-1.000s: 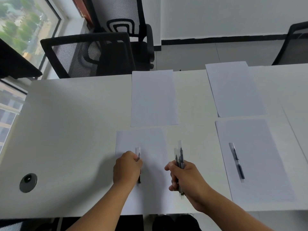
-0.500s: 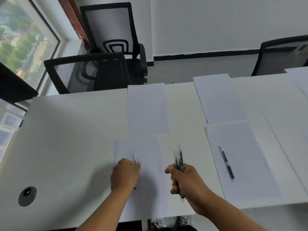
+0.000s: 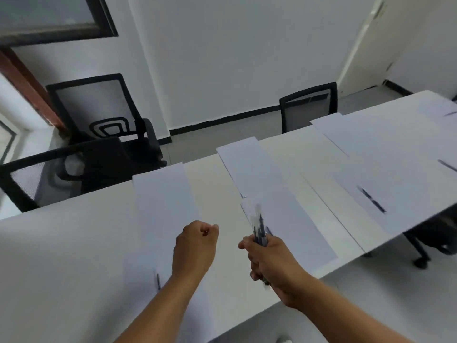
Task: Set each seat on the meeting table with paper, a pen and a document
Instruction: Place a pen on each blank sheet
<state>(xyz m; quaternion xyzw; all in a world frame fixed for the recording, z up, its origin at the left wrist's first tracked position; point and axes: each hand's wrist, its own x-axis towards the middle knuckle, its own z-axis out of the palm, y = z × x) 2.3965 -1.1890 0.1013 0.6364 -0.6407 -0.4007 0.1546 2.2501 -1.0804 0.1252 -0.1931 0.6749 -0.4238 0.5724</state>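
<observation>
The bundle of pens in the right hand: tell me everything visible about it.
The bundle of pens is a few slim pens with clear barrels and dark tips, blurred by motion. It stands nearly upright, tips up, above the near edge of the table. The right hand grips its lower half with curled fingers; one end shows below the fist.

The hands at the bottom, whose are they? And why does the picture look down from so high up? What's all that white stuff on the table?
They belong to a person who wears a camera on the head, so you see what that person sees, looking down. The left hand is curled into a fist and holds nothing. The right hand grips a bunch of pens. The white things on the long table are sheets of paper, laid out one for each seat. One pen lies by the left arm, another lies on a sheet farther right. Black chairs stand behind the table.
</observation>
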